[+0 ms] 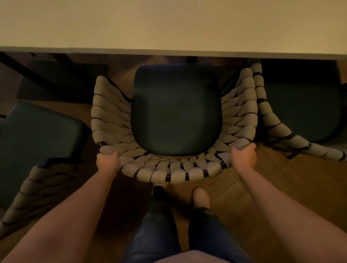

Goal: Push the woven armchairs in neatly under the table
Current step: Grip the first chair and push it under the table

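The woven armchair [178, 175] in the middle of the frame stands just short of the table [164, 19]. The front of its dark seat cushion [176, 111] is about level with the pale table edge across the upper part of the picture, and its curved back is well out toward the person. A second armchair [303, 101] at the upper right is partly under the table. A third armchair [31, 136] at the lower left stands at an angle, out on the wooden floor [288, 186].

The likely trouble, to my eye, is toward the right of the frame: the middle chair's woven arm lies against the neighbour's woven arm, touching or very nearly so. A straight push could make the two rub or catch, dragging the neighbour askew or turning this chair off square. Whether the arms will pass beneath the tabletop I cannot tell from here; if not, they would knock its edge. An uneven shove from one hand would also swing the chair.

The left hand [107, 162] and the right hand [243, 156] each clasp the top rail of the back, one at either end of the curve — fingers curled tightly over the rim onto the inner side, where their tips are hidden.
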A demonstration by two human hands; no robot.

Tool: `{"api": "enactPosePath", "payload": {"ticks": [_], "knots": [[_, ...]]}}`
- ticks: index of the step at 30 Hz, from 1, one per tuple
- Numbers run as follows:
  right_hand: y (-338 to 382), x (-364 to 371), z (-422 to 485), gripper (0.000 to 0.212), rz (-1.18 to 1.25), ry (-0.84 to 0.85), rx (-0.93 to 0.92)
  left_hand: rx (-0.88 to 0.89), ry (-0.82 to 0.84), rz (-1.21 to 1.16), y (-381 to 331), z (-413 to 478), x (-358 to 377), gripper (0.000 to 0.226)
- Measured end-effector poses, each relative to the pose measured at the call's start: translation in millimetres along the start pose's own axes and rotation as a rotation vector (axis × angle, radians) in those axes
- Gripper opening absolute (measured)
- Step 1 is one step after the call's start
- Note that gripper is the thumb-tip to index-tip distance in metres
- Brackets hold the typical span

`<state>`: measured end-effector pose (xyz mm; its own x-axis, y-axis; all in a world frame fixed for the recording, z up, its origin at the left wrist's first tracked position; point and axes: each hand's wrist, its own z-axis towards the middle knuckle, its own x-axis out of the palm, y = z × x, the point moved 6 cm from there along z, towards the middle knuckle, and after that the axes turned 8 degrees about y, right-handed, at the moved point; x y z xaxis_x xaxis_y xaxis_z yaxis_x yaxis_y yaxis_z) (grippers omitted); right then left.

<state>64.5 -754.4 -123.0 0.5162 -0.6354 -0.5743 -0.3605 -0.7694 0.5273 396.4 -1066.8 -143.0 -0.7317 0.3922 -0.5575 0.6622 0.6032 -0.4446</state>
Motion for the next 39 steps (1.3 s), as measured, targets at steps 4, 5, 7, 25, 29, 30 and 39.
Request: {"api": "enactPosePath", "payload": {"ticks": [4, 5, 7, 25, 29, 30, 39], "knots": [[21.8, 25.7, -4.9, 0.042, 0.036, -0.039, 0.039, 0.053, 0.014, 0.067, -44.8, 33.1, -11.2, 0.052], [28.1, 31.6, -3.8, 0.043, 0.041, -0.047, 0.044, 0.066, 0.018, 0.083, -55.6, 41.2, -12.6, 0.051], [41.6, 38.9, 1.5, 0.044, 0.041, -0.065, 0.052, 0.084, 0.038, 0.105, -75.6, 55.0, -11.9, 0.051], [70.7, 41.9, 36.5, 0.054, -0.025, -0.042, 0.198, 0.088, 0.194, 0.152, -117.6, 77.9, 4.7, 0.058], [70.4, 41.4, 34.8, 0.06, -0.012, -0.028, 0.205, 0.041, 0.316, 0.129, -114.9, 78.7, -0.9, 0.068], [71.2, 40.7, 33.7, 0.063, 0.011, -0.025, 0.213, 0.033, 0.356, 0.112, -116.4, 76.4, -1.4, 0.069], [61.8, 71.0, -35.8, 0.089, 0.214, -0.013, 0.11, 0.17, 0.471, 0.075, -88.8, 42.3, -26.5, 0.072]]}}
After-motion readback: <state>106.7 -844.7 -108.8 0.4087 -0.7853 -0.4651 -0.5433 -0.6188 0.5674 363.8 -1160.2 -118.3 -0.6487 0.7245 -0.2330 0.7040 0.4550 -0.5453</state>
